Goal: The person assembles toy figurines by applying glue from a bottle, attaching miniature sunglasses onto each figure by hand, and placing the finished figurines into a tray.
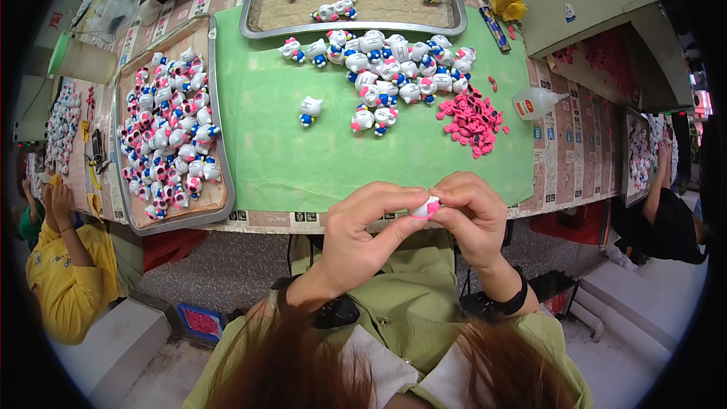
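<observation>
Close to the table's near edge, my left hand (362,229) pinches a small white toy figurine (416,213) between thumb and fingers. My right hand (475,218) closes its thumb and fingertips on a pink piece (432,207) that lies against the figurine. Fingers cover most of both. Beyond my hands, a heap of white, blue and pink figurines (390,60) rests on the green mat (265,163), with a single figurine (310,109) apart to the left. A pile of small pink pieces (475,120) lies at the right of the mat.
A metal tray (214,98) full of figurines stands at the left, and another tray (356,31) lies at the back. To the right are a squeeze bottle (536,103), a glue tube (494,29) and a yellow crumpled thing (508,4). Other people work at both sides.
</observation>
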Demonstrator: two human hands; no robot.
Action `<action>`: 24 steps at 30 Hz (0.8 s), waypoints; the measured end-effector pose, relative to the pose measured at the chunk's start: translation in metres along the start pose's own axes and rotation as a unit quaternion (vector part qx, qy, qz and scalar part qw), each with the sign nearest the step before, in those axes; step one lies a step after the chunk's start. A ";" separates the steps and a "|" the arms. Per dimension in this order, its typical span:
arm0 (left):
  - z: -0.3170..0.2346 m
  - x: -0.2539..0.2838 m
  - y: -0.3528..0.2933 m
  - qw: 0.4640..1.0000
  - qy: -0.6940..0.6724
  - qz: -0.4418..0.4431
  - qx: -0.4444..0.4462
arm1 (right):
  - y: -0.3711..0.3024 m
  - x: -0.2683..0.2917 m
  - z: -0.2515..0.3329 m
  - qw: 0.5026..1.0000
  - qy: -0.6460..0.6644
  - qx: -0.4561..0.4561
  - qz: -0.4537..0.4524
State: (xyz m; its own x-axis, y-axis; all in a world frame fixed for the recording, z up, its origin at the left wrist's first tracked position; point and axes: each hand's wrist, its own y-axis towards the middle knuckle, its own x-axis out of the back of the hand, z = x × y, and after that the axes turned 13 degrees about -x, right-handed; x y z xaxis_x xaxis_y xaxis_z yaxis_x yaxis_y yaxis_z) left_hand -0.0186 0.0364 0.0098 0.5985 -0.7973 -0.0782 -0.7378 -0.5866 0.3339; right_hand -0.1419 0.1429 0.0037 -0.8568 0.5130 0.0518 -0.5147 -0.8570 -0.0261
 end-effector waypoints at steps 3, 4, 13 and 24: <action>-0.006 -0.001 0.000 0.987 -0.138 -0.014 0.086 | 0.004 -0.001 0.007 0.998 -0.043 0.045 -0.003; -0.006 -0.002 0.001 0.946 -0.269 -0.046 0.174 | 0.006 -0.002 0.009 0.993 -0.092 0.076 -0.012; 0.007 0.000 0.000 0.898 -0.380 -0.048 0.216 | 0.001 -0.019 0.018 0.934 -0.314 0.139 -0.095; 0.008 0.111 0.011 0.896 0.352 -0.270 -0.009 | -0.005 0.019 0.008 0.938 -0.260 0.092 -0.211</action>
State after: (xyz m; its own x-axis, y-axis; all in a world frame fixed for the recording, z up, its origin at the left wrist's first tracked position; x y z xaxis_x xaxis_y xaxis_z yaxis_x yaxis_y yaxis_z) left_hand 0.0375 -0.0601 -0.0029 0.9197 -0.1073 0.3777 -0.2805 -0.8526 0.4408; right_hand -0.1555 0.1567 0.0131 -0.4228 0.7561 0.4996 -0.7492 -0.6018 0.2768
